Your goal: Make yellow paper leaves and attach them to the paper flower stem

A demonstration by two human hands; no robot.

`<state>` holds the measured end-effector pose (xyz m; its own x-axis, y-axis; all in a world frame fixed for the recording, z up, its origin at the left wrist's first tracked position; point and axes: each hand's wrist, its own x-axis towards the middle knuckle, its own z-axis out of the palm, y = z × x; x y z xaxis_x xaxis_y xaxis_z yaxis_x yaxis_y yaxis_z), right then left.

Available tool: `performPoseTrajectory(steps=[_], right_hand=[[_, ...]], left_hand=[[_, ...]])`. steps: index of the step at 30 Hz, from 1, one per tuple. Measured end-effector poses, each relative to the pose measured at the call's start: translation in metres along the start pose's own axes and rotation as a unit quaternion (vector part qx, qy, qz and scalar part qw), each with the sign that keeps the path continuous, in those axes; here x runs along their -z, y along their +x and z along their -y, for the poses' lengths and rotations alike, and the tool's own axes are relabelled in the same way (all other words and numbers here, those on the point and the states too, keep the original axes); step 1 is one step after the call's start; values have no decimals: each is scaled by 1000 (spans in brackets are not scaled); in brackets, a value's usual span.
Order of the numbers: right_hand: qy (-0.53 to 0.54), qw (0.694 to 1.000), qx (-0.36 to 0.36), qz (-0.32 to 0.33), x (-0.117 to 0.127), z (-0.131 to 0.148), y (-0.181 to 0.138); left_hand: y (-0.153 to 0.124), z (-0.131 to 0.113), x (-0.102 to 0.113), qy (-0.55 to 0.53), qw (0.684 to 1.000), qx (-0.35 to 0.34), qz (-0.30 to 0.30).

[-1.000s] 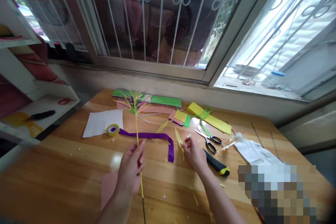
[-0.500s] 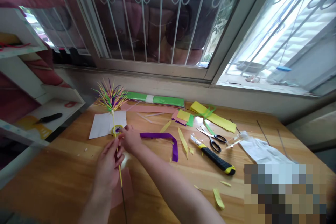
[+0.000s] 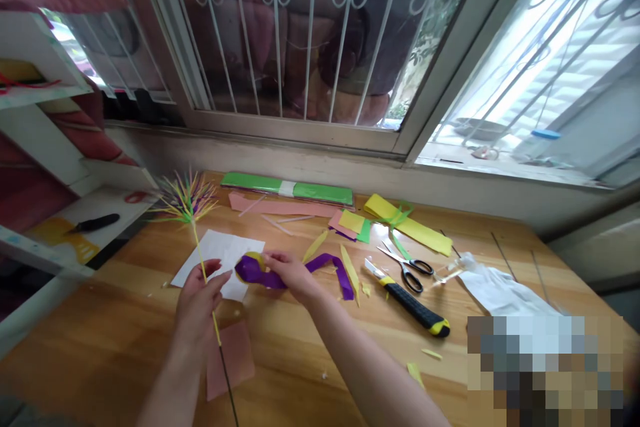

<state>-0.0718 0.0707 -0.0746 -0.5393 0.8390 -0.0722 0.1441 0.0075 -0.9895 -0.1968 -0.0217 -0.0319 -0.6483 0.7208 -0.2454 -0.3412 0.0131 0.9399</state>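
My left hand [image 3: 200,297] is closed around the stem [image 3: 217,328] of a handmade flower, which leans left. The stem is wrapped in yellow above and bare dark wire below. A spiky head [image 3: 187,203] of thin yellow, green, pink and purple strips tops it. To the right, my right hand [image 3: 290,273] pinches a yellow roll of tape [image 3: 257,259] at its edge, just above the white paper [image 3: 220,247]. Purple covers much of the roll's face. A purple strip [image 3: 337,273] lies beyond my right hand, passing behind its fingers; whether it joins the roll is unclear.
Scissors [image 3: 411,273] and a utility knife [image 3: 415,303] lie on the right. Green paper [image 3: 320,194], folded yellow paper [image 3: 415,227] and small coloured squares [image 3: 350,221] lie farther back. A pink sheet [image 3: 235,360] sits near the stem. Shelves [image 3: 115,197] stand at left.
My right hand has moved right, away from the stem, and now holds the tape roll raised off the paper. The flower has shifted left and leans more. The white paper has shifted and turned.
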Motion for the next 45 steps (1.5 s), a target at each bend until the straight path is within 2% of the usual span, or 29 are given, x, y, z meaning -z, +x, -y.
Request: performPoseTrajectory(steps=[3,7,11,16,20,22,25,27,28,30,32,35,38,41,43,45], right_hand=[[96,995,-26,-26,27,2,-33],[169,981,-37,-88,51,7,-65],[194,968,-17,-157,62,6,-85],[204,958,18,-201,63,2,-103],[228,937,39,-264,79,-1,-117],[240,918,49,-313,97,-4,-125],[243,887,50,-390,129,-8,-140],[209,888,41,-407,147,-11,-151],[174,900,35,-397,154,-14,-157],[55,934,35,-352,160,-20,-168],[-103,949,51,-294,157,-29,-178],[-283,931,76,-220,142,-45,-188],[-364,916,87,-147,126,-52,-193],[-414,901,90,-95,121,-45,-190],[-436,889,82,-117,123,-37,-181],[-460,868,57,-177,126,-31,-166]], left_hand=[[-12,11,-21,39,998,5,56],[-31,21,-46,46,991,9,123],[-47,25,-66,17,988,23,151],[-57,28,-85,16,982,32,183],[-49,32,-78,37,987,44,149],[-38,35,-65,76,986,51,142],[-22,39,-45,126,976,42,170],[-16,39,-37,164,974,2,159],[-16,37,-36,173,975,-16,142],[-21,32,-39,167,979,-28,109],[-31,25,-47,131,986,-14,100],[-46,18,-63,36,991,-7,127],[-59,19,-76,-15,990,3,144],[-70,25,-86,-47,988,26,145],[-77,30,-90,-61,986,33,149],[-82,34,-92,-60,985,37,157]])
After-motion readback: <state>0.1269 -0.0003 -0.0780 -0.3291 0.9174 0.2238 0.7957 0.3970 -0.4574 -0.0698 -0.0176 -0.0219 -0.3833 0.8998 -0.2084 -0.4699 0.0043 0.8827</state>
